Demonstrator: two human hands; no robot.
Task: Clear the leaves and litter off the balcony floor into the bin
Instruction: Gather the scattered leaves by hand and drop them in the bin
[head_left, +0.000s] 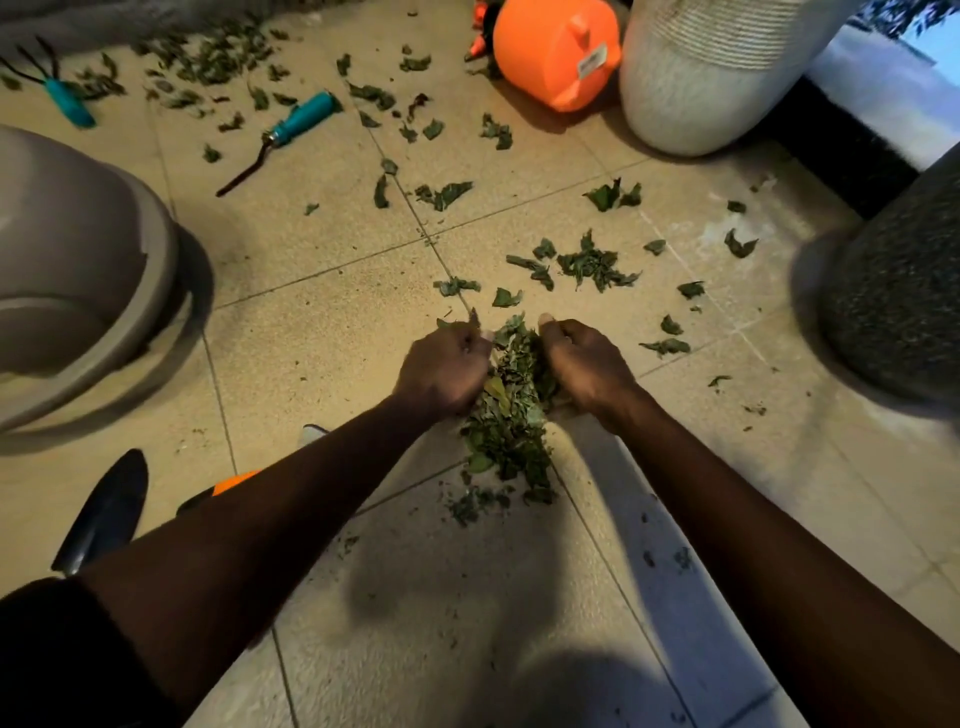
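Observation:
A heap of dry green leaves (511, 410) lies on the tiled floor in the middle of the head view. My left hand (444, 366) and my right hand (582, 364) cup it from either side, fingers curled into the leaves. More loose leaves (592, 265) are scattered just beyond the hands, and further ones (213, 57) lie across the far floor. The grey bin (78, 270) lies at the left edge, its opening facing me.
Two teal-handled garden tools (298, 122) (67, 101) lie on the far floor. An orange container (556, 49) and a white pot (706, 73) stand at the back. A dark speckled pot (898, 306) stands on the right. A black trowel (106, 512) lies by my left arm.

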